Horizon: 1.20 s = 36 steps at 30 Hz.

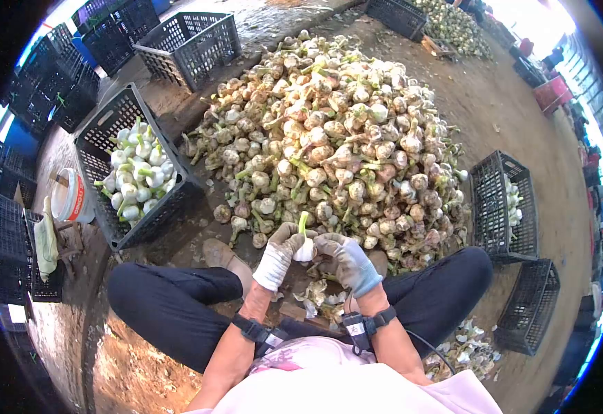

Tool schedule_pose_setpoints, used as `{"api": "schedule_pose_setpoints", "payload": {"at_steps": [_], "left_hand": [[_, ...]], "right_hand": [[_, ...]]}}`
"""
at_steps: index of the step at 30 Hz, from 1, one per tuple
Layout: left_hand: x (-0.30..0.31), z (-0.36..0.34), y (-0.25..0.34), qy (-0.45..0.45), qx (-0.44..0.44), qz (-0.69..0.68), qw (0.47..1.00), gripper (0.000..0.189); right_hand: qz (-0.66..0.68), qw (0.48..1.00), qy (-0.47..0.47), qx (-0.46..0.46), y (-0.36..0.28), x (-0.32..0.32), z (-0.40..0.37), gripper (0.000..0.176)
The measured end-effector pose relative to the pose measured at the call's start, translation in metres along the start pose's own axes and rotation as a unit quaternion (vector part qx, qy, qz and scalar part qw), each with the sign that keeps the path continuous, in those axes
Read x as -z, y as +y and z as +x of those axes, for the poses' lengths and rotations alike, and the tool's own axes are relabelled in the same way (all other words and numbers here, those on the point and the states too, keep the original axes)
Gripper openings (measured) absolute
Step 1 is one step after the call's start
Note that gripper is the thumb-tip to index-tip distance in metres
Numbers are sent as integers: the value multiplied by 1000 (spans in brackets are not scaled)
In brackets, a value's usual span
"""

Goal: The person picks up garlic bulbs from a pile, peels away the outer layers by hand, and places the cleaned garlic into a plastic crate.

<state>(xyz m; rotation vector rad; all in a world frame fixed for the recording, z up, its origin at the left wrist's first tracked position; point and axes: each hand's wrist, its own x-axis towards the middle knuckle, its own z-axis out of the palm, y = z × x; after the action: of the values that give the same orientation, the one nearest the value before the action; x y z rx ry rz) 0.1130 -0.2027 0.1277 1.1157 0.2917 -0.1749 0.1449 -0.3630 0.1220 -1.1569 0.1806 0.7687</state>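
Note:
A peeled white garlic bulb (305,251) with a short green stem is upright between my two gloved hands, just in front of the big garlic pile (343,138). My left hand (284,250), in a dirty glove with a white cuff, pinches it from the left. From the other side, the closed fingers of my right hand (346,261), in a grey-blue glove, grip the bulb; its fingertips are partly hidden. Below the hands lie loose garlic skins (318,300). The pile's bulbs are mostly brown and soil-stained, with stems cut short.
At left, a black crate (118,238) holds clean white bulbs, beside a white bucket (73,196). Another black crate (189,48) stands behind it. On the right are a crate with some bulbs (505,207) and another crate (529,307). More skins (467,348) lie by my right leg.

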Motion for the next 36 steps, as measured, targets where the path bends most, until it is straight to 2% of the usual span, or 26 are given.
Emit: {"api": "schedule_pose_setpoints", "payload": {"at_steps": [2, 4, 5, 7, 8, 11, 13, 16, 18, 21, 25, 29, 32, 36], "left_hand": [[0, 2, -1, 3, 5, -4, 1000, 10], [7, 4, -4, -19, 30, 61, 998, 9], [7, 4, -5, -19, 32, 60, 997, 9], [8, 4, -2, -29, 1, 82, 996, 10], [8, 3, 0, -12, 31, 20, 999, 12], [6, 1, 3, 1, 37, -20, 999, 13], [9, 1, 2, 2, 32, -8, 999, 13], [17, 7, -6, 5, 15, 29, 999, 13], [14, 6, -4, 19, -2, 93, 995, 10], [6, 1, 5, 39, 41, 89, 994, 9], [11, 1, -4, 15, -20, 148, 989, 10], [9, -1, -3, 53, 60, 73, 994, 14], [10, -1, -5, 51, 64, 43, 996, 15], [12, -1, -2, 54, 77, 16, 995, 15]], "right_hand": [[-19, 1000, 9, -12, -2, 1, 1, 22], [-109, 994, -1, -15, -4, -1, 2, 21], [-108, 994, 0, -16, -4, -1, 0, 21], [-68, 997, -26, 10, -5, -1, -2, 22], [-7, 1000, -23, -8, -3, 0, 0, 15], [45, 998, -25, -42, 0, -1, 0, 17], [36, 998, -31, -35, -1, 1, 2, 20], [-11, 1000, -19, 0, -4, -1, 0, 24], [-133, 991, -7, 32, -2, -3, 1, 26], [-146, 989, 10, 16, 2, -5, 3, 26], [-150, 989, -8, -2, 9, -4, 7, 23], [-113, 993, -38, 3, 11, 3, 3, 20], [-72, 996, -41, 35, 12, 4, 0, 24], [-5, 999, -39, -17, 15, 7, 3, 23]]}}
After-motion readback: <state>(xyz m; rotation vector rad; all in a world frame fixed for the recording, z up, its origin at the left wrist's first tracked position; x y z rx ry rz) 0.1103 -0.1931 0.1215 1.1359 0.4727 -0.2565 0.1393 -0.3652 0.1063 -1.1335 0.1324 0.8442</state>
